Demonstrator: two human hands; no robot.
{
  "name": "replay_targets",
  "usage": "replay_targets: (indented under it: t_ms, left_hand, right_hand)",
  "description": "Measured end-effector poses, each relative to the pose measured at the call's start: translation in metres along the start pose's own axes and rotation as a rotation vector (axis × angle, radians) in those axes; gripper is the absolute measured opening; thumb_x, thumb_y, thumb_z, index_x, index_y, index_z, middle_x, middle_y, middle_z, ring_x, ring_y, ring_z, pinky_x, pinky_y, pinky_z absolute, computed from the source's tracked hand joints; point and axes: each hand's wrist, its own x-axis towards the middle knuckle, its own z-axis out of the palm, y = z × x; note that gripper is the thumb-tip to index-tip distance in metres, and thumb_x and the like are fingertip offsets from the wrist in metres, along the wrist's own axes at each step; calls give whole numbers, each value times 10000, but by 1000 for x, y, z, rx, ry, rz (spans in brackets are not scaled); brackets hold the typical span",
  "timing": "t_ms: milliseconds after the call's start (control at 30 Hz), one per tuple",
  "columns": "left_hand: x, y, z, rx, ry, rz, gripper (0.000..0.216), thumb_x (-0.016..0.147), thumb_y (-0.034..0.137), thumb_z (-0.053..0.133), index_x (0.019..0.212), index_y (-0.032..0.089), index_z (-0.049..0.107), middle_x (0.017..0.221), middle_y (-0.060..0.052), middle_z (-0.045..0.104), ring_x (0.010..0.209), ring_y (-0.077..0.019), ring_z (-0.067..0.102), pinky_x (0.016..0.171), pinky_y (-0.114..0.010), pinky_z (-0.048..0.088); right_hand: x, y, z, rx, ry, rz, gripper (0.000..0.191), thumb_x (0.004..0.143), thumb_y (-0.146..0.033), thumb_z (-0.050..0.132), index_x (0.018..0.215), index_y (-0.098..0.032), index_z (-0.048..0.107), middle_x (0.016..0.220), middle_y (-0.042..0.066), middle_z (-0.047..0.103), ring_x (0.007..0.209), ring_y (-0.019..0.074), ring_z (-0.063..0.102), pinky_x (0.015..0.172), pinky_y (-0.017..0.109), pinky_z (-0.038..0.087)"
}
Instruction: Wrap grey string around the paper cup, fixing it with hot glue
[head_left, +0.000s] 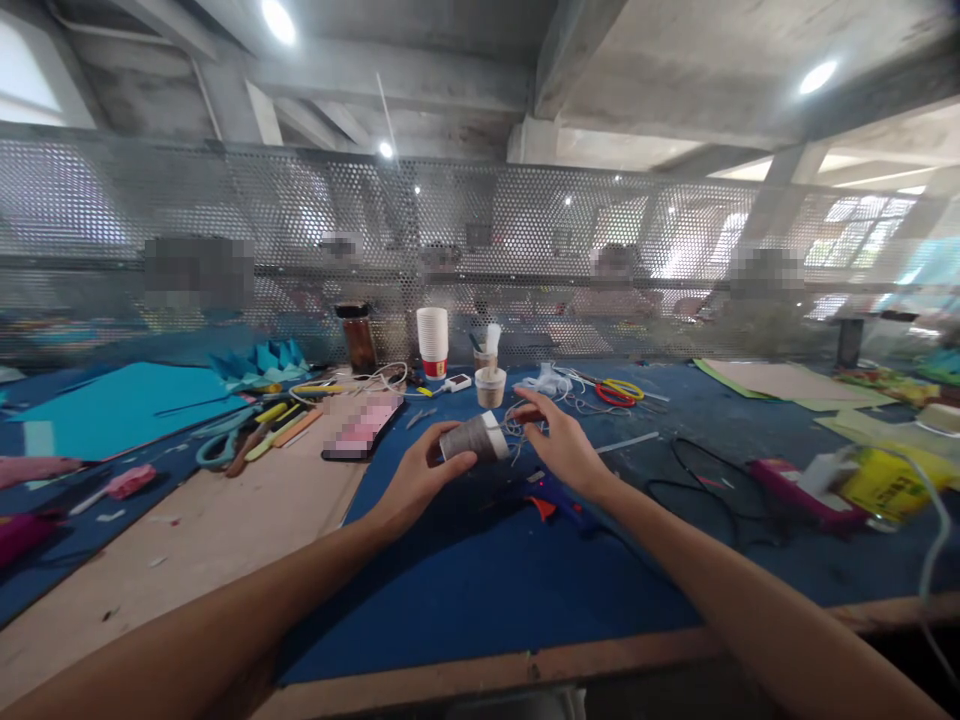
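Observation:
My left hand (427,468) is closed around a paper cup (474,438) wrapped in grey cord, its white rim end bare. The cup is tilted on its side above the blue table, rim toward the right. My right hand (553,440) is just right of the rim, fingers curved and apart, next to loose strands of grey cord (514,424); whether a strand touches its fingers I cannot make out. Under the right hand lies a blue glue gun (566,505) with an orange trigger. A small cord-wrapped cup (490,387) stands behind the held cup.
A phone (365,425), scissors (219,450) and craft tools lie left on a board (225,540). Stacked paper cups (433,340) and a brown bottle (360,340) stand behind. Red-and-yellow scissors (616,391), a black cable (682,490) and a yellow pack (896,480) lie right. A perforated screen (480,210) rises beyond.

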Motion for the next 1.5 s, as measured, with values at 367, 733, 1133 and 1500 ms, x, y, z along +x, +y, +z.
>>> replay_targets:
  t_ms: [367, 733, 1133, 1500]
  left_hand:
    - [4, -8, -4, -91, 74, -70, 556, 772, 559, 794, 1180, 195, 691, 1094, -79, 746, 1042, -312, 683, 877, -369, 518]
    - [9, -14, -5, -111, 71, -80, 584, 769, 576, 784, 1190, 192, 659, 1110, -82, 735, 1015, -273, 686, 819, -343, 533]
    - [14, -24, -9, -216, 90, -96, 600, 767, 566, 798, 1213, 187, 666, 1220, -119, 709, 1119, -304, 669, 808, -365, 575]
    - [10, -16, -9, -205, 65, -102, 614, 791, 576, 776, 1254, 189, 666, 1228, -127, 709, 1104, -302, 672, 851, -373, 555]
  right_hand:
    - [-22, -8, -59, -577, -233, 159, 306, 960, -507, 622, 794, -251, 652, 735, 20, 709, 691, 209, 632, 623, 314, 338]
    - [-53, 6, -69, -434, -616, 312, 403, 867, -607, 672, 843, -207, 712, 849, 46, 750, 755, 212, 642, 623, 292, 357]
    - [-44, 2, -66, 536, -515, 592, 428, 824, -575, 734, 921, -159, 717, 764, 7, 615, 632, 122, 495, 584, 263, 385]
    - [-14, -33, -45, 675, -293, 360, 358, 979, -538, 598, 900, -189, 601, 773, -6, 643, 512, 64, 468, 480, 227, 334]
